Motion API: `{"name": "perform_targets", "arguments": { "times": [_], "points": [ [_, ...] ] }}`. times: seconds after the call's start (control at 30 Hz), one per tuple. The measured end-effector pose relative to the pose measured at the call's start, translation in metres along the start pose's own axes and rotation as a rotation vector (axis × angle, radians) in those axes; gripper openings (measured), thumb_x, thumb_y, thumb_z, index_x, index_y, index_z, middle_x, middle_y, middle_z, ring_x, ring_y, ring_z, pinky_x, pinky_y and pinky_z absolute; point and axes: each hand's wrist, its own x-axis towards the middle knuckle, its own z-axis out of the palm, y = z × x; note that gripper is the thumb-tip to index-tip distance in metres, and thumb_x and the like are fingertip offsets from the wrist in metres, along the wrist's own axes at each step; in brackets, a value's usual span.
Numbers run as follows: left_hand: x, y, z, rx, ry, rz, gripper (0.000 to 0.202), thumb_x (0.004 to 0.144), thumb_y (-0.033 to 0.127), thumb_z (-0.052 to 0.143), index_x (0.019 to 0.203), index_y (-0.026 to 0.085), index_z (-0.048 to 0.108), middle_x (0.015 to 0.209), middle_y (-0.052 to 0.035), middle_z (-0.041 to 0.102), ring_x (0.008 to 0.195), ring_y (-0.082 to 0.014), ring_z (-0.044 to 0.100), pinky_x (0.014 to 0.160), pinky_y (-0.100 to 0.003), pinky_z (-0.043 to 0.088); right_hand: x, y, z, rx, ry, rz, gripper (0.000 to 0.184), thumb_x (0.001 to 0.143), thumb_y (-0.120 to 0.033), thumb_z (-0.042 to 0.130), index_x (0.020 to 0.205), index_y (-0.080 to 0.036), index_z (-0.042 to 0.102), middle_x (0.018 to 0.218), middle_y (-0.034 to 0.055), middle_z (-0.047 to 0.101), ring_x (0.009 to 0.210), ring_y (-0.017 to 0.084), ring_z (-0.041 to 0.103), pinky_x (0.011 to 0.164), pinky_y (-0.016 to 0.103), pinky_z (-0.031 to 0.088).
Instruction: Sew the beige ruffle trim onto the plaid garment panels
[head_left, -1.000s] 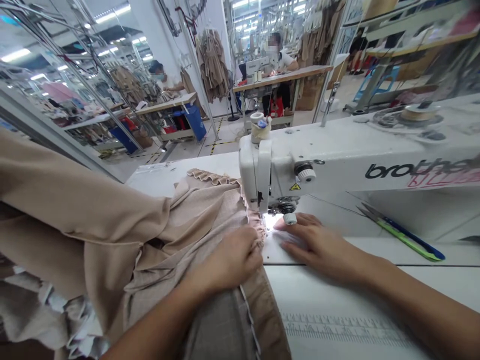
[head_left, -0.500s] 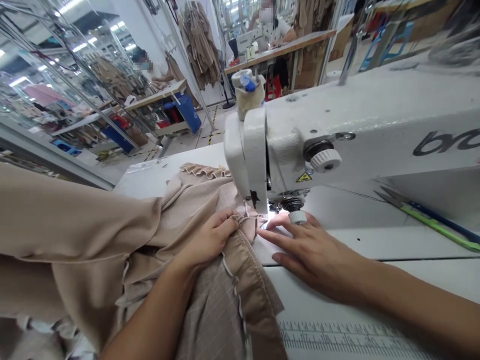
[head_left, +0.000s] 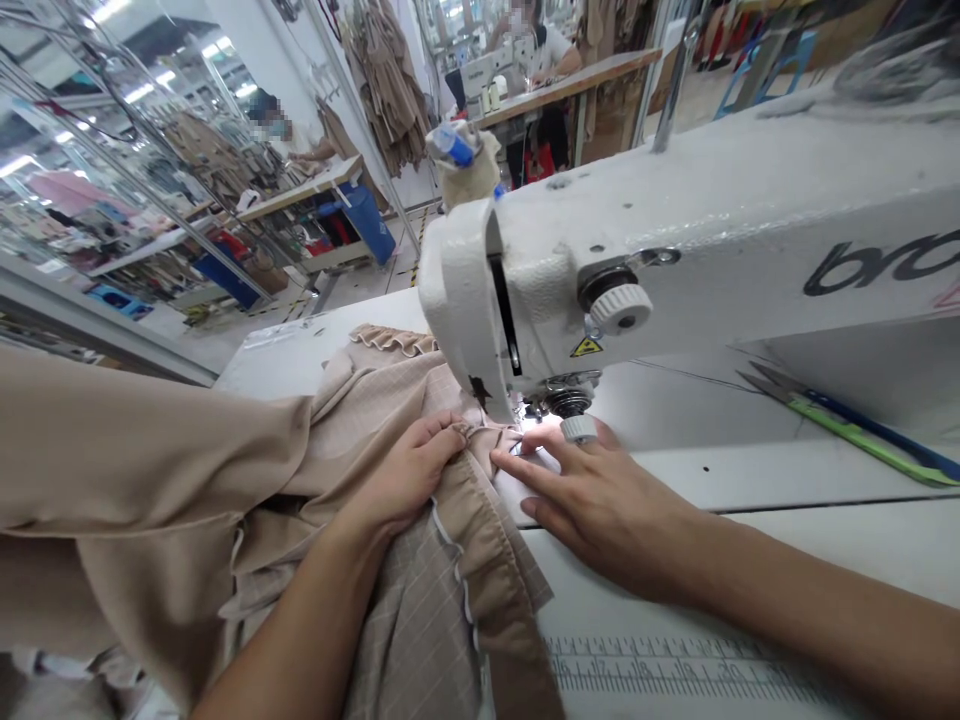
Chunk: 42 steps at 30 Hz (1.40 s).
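1. Head view: your left hand (head_left: 409, 468) has its grip pinching the gathered edge of the tan garment (head_left: 420, 625), near the sewing machine (head_left: 536, 290).
2. Your right hand's (head_left: 600, 495) grip is spread, forefinger reaching the same edge.
3. The garment drapes across the worktop (head_left: 885, 535), left of the machine.

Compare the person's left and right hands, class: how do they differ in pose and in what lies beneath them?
The left hand is curled, pinching the beige fabric, while the right hand is spread open. The left hand lies over the fabric; the right hand lies mostly over the white machine bed. Both are bare and near the sewing machine's head.
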Motion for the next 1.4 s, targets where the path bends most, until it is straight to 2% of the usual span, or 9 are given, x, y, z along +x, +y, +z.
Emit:
{"name": "perform_targets", "arguments": {
  "times": [0.2, 0.33, 0.47, 0.6, 0.83, 1.1, 1.2, 1.3, 1.4],
  "points": [
    [-0.004, -0.002, 0.0, 0.015, 0.052, 0.043, 0.019, 0.078, 0.032, 0.074, 0.087, 0.016, 0.071, 0.081, -0.0003, 0.073, 0.078, -0.017, 0.065, 0.074, -0.026, 0.049, 0.001, -0.005, 0.0, 0.052, 0.047, 0.012, 0.05, 0.106, -0.034, 0.045, 0.155, -0.028, 0.045, 0.137, 0.0175, 0.064, 0.125, 0.039, 0.059, 0.106, 0.07, 0.038],
    [-0.009, -0.001, 0.0, -0.031, -0.006, 0.048, 0.029, 0.082, 0.043, 0.075, 0.093, 0.017, 0.073, 0.09, -0.0036, 0.076, 0.088, -0.0218, 0.067, 0.083, -0.031, 0.05, 0.005, -0.004, 0.007, 0.037, 0.097, -0.014, 0.048, 0.104, -0.042, 0.049, 0.151, -0.032, 0.049, 0.137, 0.0137, 0.067, 0.126, 0.039, 0.06, 0.106, 0.068, 0.043],
    [-0.008, 0.003, 0.001, -0.092, -0.093, 0.108, 0.032, 0.081, 0.046, 0.076, 0.093, 0.017, 0.073, 0.089, -0.0045, 0.075, 0.089, -0.0242, 0.067, 0.083, -0.033, 0.049, 0.013, 0.009, 0.018, -0.048, 0.099, -0.064, 0.055, 0.099, -0.054, 0.053, 0.151, -0.035, 0.049, 0.134, 0.0157, 0.068, 0.122, 0.042, 0.063, 0.1, 0.07, 0.048],
    [-0.01, -0.001, -0.001, -0.06, -0.057, 0.141, 0.038, 0.077, 0.05, 0.079, 0.09, 0.016, 0.072, 0.085, -0.0036, 0.072, 0.087, -0.0241, 0.065, 0.086, -0.034, 0.048, 0.014, 0.014, 0.03, -0.066, 0.135, -0.07, 0.057, 0.099, -0.057, 0.054, 0.152, -0.038, 0.046, 0.135, 0.0127, 0.068, 0.12, 0.04, 0.065, 0.103, 0.069, 0.047],
    [0.0, -0.019, -0.005, -0.095, -0.013, 0.145, 0.043, 0.071, 0.055, 0.081, 0.08, 0.016, 0.067, 0.076, -0.0016, 0.067, 0.077, -0.0208, 0.06, 0.074, -0.031, 0.045, 0.017, 0.017, 0.037, -0.105, 0.196, -0.09, 0.057, 0.096, -0.061, 0.057, 0.148, -0.038, 0.051, 0.129, 0.0093, 0.071, 0.111, 0.035, 0.069, 0.101, 0.065, 0.05],
    [-0.008, -0.008, -0.002, -0.059, 0.014, 0.163, 0.028, 0.073, 0.042, 0.078, 0.073, 0.019, 0.061, 0.07, 0.0028, 0.062, 0.071, -0.0165, 0.053, 0.071, -0.029, 0.041, 0.014, 0.019, 0.034, -0.116, 0.214, -0.107, 0.06, 0.095, -0.059, 0.061, 0.15, -0.04, 0.048, 0.13, 0.0072, 0.07, 0.113, 0.033, 0.068, 0.101, 0.056, 0.051],
    [-0.005, -0.011, -0.001, -0.065, 0.023, 0.15, 0.03, 0.069, 0.043, 0.078, 0.072, 0.019, 0.06, 0.069, 0.0029, 0.06, 0.068, -0.0157, 0.051, 0.069, -0.029, 0.039, 0.012, 0.02, 0.036, -0.116, 0.237, -0.109, 0.061, 0.095, -0.058, 0.062, 0.151, -0.043, 0.045, 0.131, 0.0049, 0.07, 0.116, 0.031, 0.066, 0.103, 0.051, 0.05],
    [0.001, -0.016, -0.001, -0.08, 0.028, 0.138, 0.038, 0.062, 0.049, 0.081, 0.07, 0.019, 0.061, 0.067, 0.0018, 0.06, 0.068, -0.0168, 0.052, 0.068, -0.03, 0.04, 0.014, 0.024, 0.047, -0.153, 0.316, -0.14, 0.059, 0.095, -0.059, 0.062, 0.149, -0.042, 0.046, 0.125, 0.0027, 0.071, 0.11, 0.027, 0.068, 0.101, 0.047, 0.052],
    [0.002, -0.019, -0.002, -0.085, 0.029, 0.173, 0.034, 0.064, 0.048, 0.078, 0.072, 0.018, 0.064, 0.067, 0.0012, 0.061, 0.07, -0.0187, 0.055, 0.07, -0.03, 0.041, 0.021, 0.03, 0.067, -0.222, 0.41, -0.161, 0.057, 0.092, -0.061, 0.064, 0.142, -0.038, 0.053, 0.118, 0.0032, 0.072, 0.101, 0.027, 0.068, 0.097, 0.048, 0.053]
  ]
}}
